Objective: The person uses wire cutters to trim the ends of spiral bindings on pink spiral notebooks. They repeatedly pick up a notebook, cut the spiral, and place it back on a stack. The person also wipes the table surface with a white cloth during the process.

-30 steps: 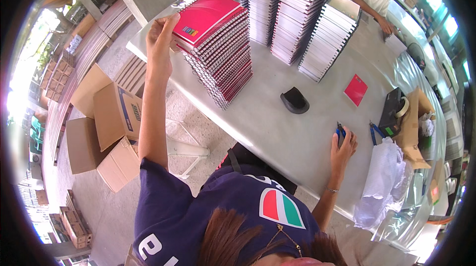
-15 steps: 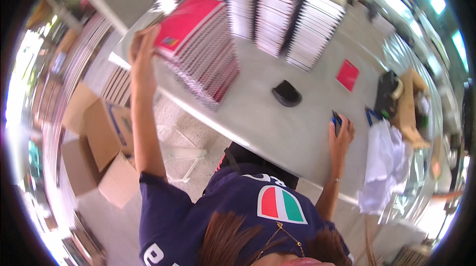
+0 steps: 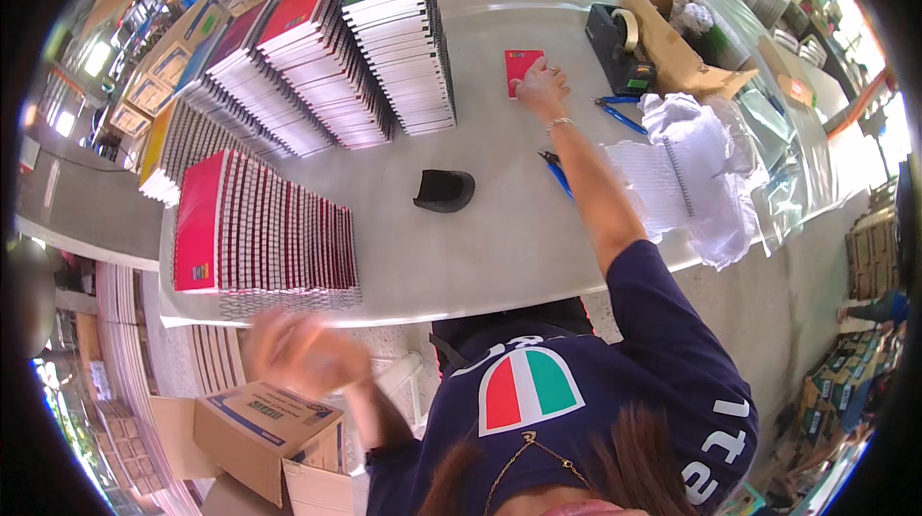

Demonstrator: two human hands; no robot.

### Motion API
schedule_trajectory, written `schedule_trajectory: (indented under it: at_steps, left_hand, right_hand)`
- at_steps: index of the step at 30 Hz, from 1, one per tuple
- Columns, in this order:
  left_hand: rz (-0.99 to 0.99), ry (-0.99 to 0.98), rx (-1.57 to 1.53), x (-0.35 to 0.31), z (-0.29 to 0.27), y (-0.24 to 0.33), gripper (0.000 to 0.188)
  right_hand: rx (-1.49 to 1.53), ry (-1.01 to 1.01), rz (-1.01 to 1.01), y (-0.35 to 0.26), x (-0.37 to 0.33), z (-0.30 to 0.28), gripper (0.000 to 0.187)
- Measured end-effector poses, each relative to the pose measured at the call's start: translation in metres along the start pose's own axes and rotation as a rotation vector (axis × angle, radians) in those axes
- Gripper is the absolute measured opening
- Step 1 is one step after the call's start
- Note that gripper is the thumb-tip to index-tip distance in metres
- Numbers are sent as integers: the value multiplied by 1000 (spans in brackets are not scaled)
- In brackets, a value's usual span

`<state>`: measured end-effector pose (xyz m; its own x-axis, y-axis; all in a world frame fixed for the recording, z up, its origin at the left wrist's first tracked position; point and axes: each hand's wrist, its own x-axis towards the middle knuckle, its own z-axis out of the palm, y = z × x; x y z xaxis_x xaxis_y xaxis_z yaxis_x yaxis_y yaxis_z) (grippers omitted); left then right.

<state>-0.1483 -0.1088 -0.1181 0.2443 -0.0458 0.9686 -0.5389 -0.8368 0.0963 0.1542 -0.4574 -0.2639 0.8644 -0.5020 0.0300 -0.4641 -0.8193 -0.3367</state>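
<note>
My right hand [image 3: 544, 90] reaches far over the table, its bent fingers closed at the lower right edge of a small red card [image 3: 521, 66]. Beside that forearm lies a pair of blue-handled pliers [image 3: 556, 175]. My left hand [image 3: 305, 353] is smeared by motion in front of the table's near edge, over an open cardboard box [image 3: 264, 420], so its fingers cannot be read. Just beyond it stands a tall stack of red spiral notebooks [image 3: 288, 237]. A curved black piece [image 3: 445, 190] rests mid-table between my arms.
Several taller notebook stacks [image 3: 399, 55] line the table's left side. At the right are a black tape dispenser [image 3: 619, 60], a carton [image 3: 672, 26], more blue-handled pliers [image 3: 622, 114] and crumpled white paper with plastic [image 3: 711, 170]. A white stool [image 3: 408, 372] stands below the table edge.
The view has turned. My right hand has let go of the blue-handled pliers and moved away to the red card. My left hand has left the red notebook stack and come back toward me.
</note>
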Motion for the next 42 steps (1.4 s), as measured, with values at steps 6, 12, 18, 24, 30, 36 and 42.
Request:
schedule_trajectory:
  at_steps: [6,12,18,24,30,36,42]
  left_hand:
    - [-611,-744,-375,-70,87,32,50]
    - [-555,-701,-383,-121,138,26,55]
    - [-592,-808,-587,-104,184,16,58]
    - [-327,-688,-363,-67,184,35,67]
    - [58,-657,7,16,138,79,62]
    - [92,-919,-119,12,124,72,35]
    - [-104,-1093,-138,-10,105,49,18]
  right_hand:
    - [146,-115,233,-26,16,-12,105]
    - [310,-25,155,-14,23,-3,120]
    - [593,-5,47,0,-6,5,121]
    - [796,96,-350,46,-67,-58,114]
    - [331,-47,-713,43,-213,-150,106]
    - [566,-31,-859,79,-236,-151,93]
    - [15,292,103,233,-182,-141,43]
